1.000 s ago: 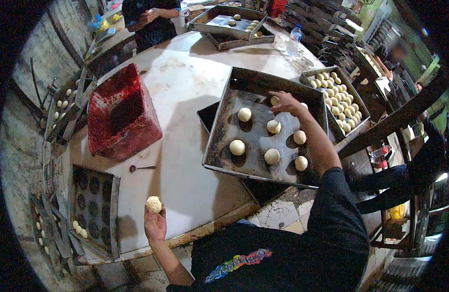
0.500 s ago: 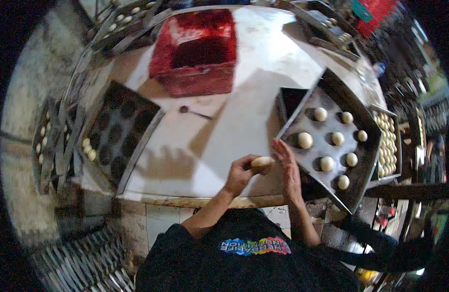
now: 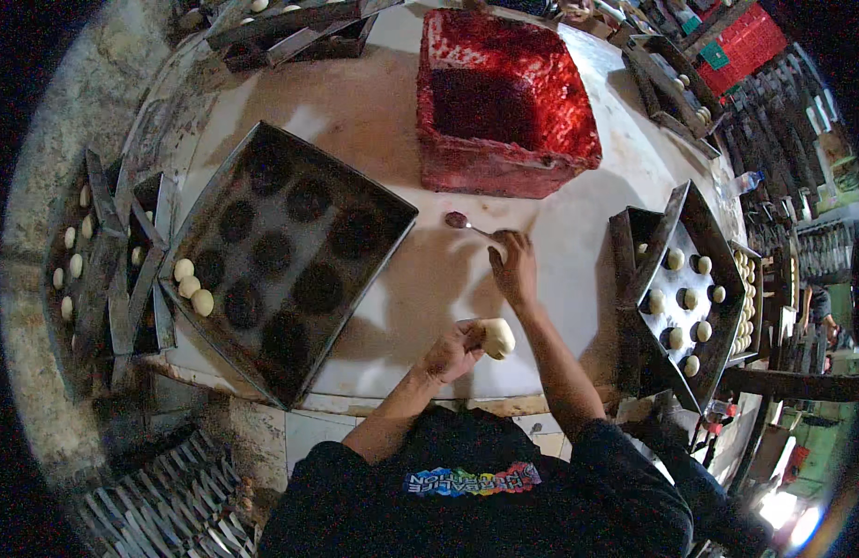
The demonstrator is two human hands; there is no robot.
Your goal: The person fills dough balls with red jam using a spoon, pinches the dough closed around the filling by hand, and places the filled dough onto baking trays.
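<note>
My left hand (image 3: 452,353) grips a piece of pale dough (image 3: 496,338), flattened and slightly cupped, above the table's near edge. Farther forward, my right hand (image 3: 514,270) has its fingers closed at the handle end of a metal spoon (image 3: 458,220). Dark red paste coats the spoon's bowl, which points left on the tabletop. Just beyond the spoon stands a red tub (image 3: 504,167), its inner walls smeared and a dark red mass inside.
A dark baking tray (image 3: 346,307) at left holds three dough balls (image 3: 189,286) in one corner. Another tray (image 3: 666,298) at right carries several dough balls. More loaded trays (image 3: 104,270) line the far left and back. A clear bottle (image 3: 747,183) stands at the right edge.
My right hand has left the dough and reached forward to the spoon. The left hand still holds the dough, now tipped. My view has turned, shifting the trays and tub across the picture.
</note>
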